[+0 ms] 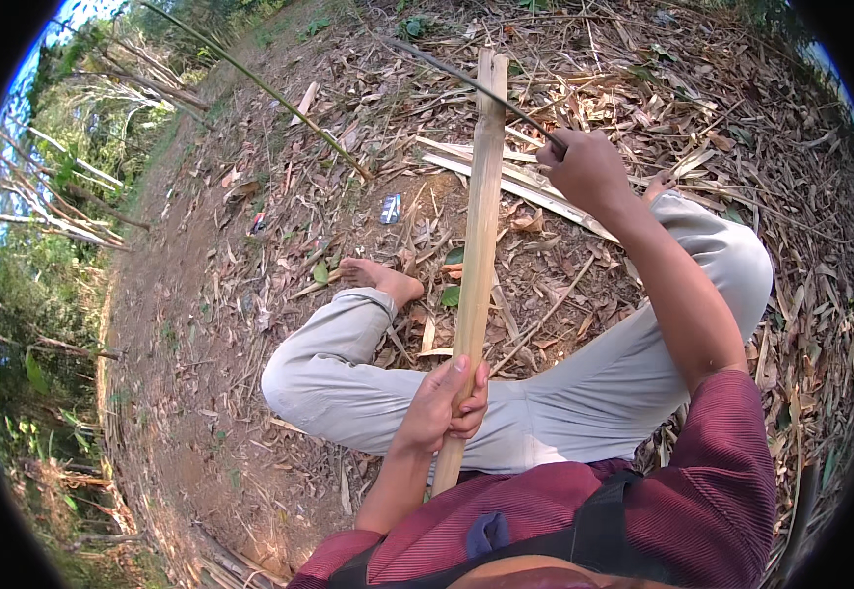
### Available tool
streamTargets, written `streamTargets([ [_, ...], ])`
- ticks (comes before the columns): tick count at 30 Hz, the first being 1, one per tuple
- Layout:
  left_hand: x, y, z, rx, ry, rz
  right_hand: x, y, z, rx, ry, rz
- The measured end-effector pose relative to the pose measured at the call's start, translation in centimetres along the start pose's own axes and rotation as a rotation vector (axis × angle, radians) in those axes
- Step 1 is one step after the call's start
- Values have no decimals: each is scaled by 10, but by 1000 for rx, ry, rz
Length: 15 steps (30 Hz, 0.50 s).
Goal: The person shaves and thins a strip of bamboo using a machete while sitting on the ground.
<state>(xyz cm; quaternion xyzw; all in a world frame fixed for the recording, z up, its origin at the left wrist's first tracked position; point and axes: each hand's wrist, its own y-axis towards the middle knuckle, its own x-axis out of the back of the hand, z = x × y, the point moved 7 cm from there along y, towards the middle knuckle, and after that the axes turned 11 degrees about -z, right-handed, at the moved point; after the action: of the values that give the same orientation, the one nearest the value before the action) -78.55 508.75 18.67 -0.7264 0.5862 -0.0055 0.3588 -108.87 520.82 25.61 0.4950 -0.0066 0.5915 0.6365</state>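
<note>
A long pale bamboo strip stood nearly upright between the seated person's knees, its lower end near the lap and its split upper end pointing away over the leaf-strewn ground. The left hand was closed around the strip's lower part, fingers wrapped about it. The right hand, raised beside the strip's upper part, was clenched on the handle of a long dark blade that crossed the strip's top end. Further split bamboo strips lay on the ground just beyond, and a bare foot rested left of the strip.
</note>
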Motion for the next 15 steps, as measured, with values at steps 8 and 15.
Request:
streamTargets([
  [8, 16, 9, -24, -158, -37, 8, -3, -91, 107, 629, 43, 119],
  [15, 13, 10, -52, -143, -73, 72, -9, -109, 119, 630, 114, 171],
])
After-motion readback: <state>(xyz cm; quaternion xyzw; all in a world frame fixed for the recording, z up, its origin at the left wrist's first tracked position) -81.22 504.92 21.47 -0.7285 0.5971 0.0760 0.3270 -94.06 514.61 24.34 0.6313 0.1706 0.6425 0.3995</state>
